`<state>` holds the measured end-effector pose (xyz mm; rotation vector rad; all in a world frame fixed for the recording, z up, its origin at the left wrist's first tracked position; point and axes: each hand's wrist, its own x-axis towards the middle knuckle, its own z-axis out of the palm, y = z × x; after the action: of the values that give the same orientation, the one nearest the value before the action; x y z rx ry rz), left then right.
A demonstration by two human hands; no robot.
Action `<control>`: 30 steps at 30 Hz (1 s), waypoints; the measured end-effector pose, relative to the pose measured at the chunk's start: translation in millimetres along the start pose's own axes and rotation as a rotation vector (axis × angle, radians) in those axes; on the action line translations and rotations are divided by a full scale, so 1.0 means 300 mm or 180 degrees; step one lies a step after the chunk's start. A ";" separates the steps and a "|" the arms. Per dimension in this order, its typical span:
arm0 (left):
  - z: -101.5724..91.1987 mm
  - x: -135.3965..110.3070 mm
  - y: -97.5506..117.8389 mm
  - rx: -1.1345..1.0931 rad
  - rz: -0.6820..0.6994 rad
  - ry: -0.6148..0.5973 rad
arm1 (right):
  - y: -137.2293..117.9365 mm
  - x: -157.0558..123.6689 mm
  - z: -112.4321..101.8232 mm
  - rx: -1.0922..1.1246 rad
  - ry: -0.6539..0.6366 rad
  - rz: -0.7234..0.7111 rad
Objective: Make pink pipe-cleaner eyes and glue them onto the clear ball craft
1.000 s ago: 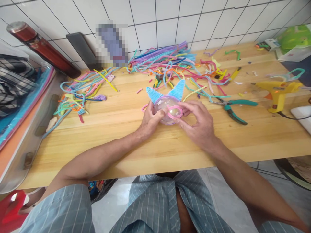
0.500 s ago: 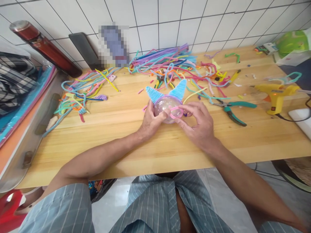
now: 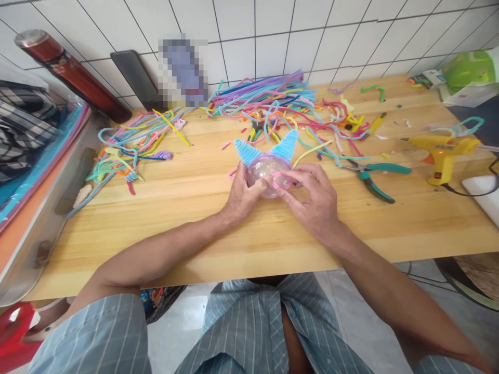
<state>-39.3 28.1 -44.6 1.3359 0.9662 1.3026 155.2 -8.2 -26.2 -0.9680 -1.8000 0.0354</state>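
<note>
My left hand point(image 3: 242, 196) is closed around the left side of a clear round ball point(image 3: 262, 169), its thumb lying across the front. Two blue pointed ears point(image 3: 286, 146) of wound pipe cleaner stand up from a purple band along the ball's top. Against the front right of the ball, my right hand point(image 3: 314, 200) pinches a small pink pipe-cleaner loop point(image 3: 279, 179) between thumb and fingers. The left thumb tip reaches the loop's left side. Part of the loop and the ball's lower edge are hidden by my fingers.
Green-handled pliers point(image 3: 376, 179) and a yellow glue gun point(image 3: 440, 156) lie to the right. Bundled pipe cleaners point(image 3: 265, 98) are at the back, with more loose ones point(image 3: 128, 150) at left. A red thermos point(image 3: 74, 75) leans at the wall beside a clear bin point(image 3: 42, 234).
My right hand has moved slightly left and in toward the ball, and its fingers now cover more of the pink loop. My left hand keeps its hold.
</note>
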 end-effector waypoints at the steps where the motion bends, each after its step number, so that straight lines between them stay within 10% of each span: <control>1: 0.001 -0.001 0.001 0.0030 0.0004 0.0003 | -0.001 0.001 -0.001 0.0023 0.0017 -0.0014; 30: 0.000 -0.012 0.008 0.0062 -0.0088 -0.0120 | 0.003 -0.028 0.005 -0.0082 -0.0102 -0.0028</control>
<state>-39.8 24.1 -42.8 1.3530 0.9704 1.2459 155.5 -12.2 -33.8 -0.9826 -1.8382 0.0223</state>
